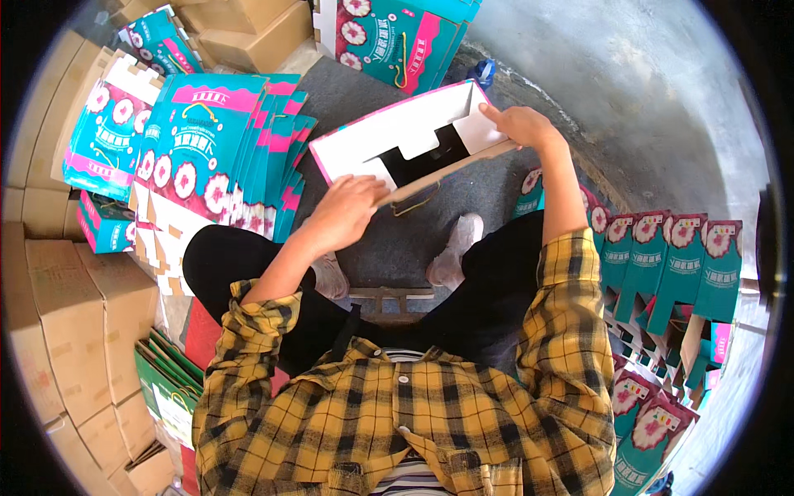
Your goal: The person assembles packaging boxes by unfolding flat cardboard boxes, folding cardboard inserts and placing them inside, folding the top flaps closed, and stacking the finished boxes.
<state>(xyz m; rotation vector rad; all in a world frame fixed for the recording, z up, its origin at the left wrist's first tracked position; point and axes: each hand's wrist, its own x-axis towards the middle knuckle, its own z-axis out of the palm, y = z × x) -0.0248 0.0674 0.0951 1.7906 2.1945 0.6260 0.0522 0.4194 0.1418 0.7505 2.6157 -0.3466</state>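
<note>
Between my hands is a folding cardboard carton [372, 128], white inside with pink edges, tilted over my lap. Its inner face is turned toward me, and a dark gap shows between the bottom flaps. A yellow cord handle [416, 204] hangs along its near side. My left hand [343, 211] grips the near left corner, with its fingertips bent over the edge. At the right end, my right hand [525, 126] holds the end wall, thumb on the inside; its other fingers are partly hidden behind the wall.
Flat teal and pink cartons [186, 145] lean in a stack at left. More teal cartons [389, 41] stand ahead, and rows of set-up ones [641, 256] line the right. Brown boxes [66, 314] are piled at far left, near green bags [165, 372]. A concrete wall [628, 91] rises at right.
</note>
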